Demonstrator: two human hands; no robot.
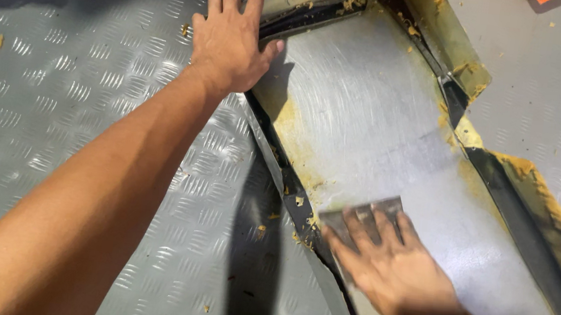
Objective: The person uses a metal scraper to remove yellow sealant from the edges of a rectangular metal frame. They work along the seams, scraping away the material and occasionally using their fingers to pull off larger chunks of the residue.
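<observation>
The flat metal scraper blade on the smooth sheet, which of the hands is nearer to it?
Right. The right hand presses its fingers directly on the flat metal scraper blade; the left hand rests far up on the grey tread-plate floor beside the channel's edge.

We see our left hand [229, 40] and right hand [391, 265] bare, no gloves, rings or watch; both forearms are unsleeved.

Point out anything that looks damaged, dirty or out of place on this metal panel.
Crusty yellow-brown residue lines the raised edges of the smooth grey metal panel, and loose crumbs of it lie scattered on the grey tread-pattern floor plate. The right hand presses a flat metal scraper blade near the stained left edge.
</observation>
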